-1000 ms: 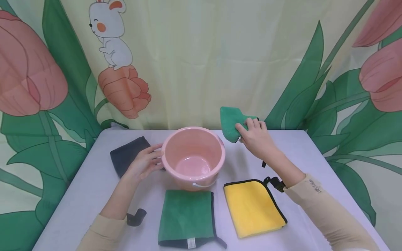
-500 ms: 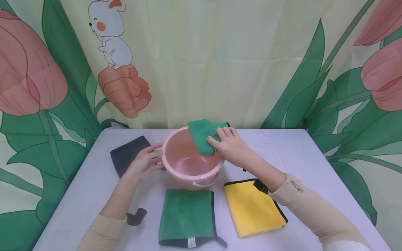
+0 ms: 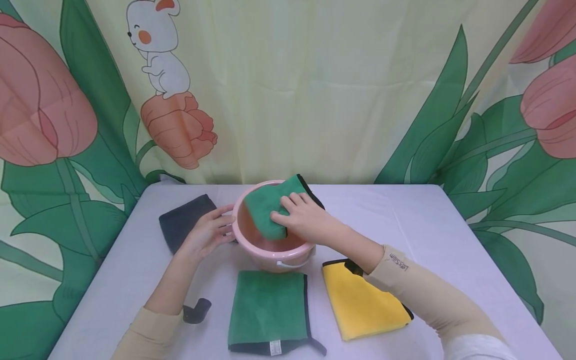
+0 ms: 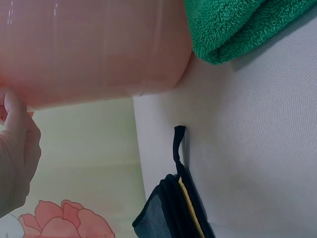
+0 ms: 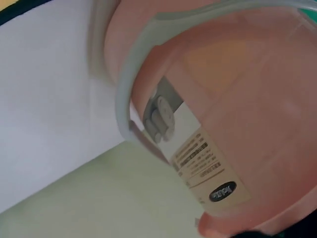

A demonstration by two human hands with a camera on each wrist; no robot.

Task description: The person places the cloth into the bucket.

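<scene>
A pink bucket (image 3: 265,261) with a pale handle stands upright on the white table. My right hand (image 3: 308,217) grips a folded green towel (image 3: 265,207) with black edging over the bucket's mouth. The towel's lower part dips inside the rim. On the bucket's left side my left hand (image 3: 209,232) rests with fairly straight, spread fingers touching just below the rim. The right wrist view shows the bucket's wall with a printed label (image 5: 198,158) and the handle (image 5: 131,89); that hand's fingers are hidden there.
In front of the bucket lies another green towel (image 3: 270,307), folded flat. A folded yellow towel (image 3: 360,305) is to its right, partly under my right forearm. A dark grey towel (image 3: 182,220) lies behind my left hand. A printed curtain (image 3: 306,100) hangs behind the table.
My right hand has carried the green towel leftward and down from beyond the bucket's right side to over its opening. The left hand stays at the bucket.
</scene>
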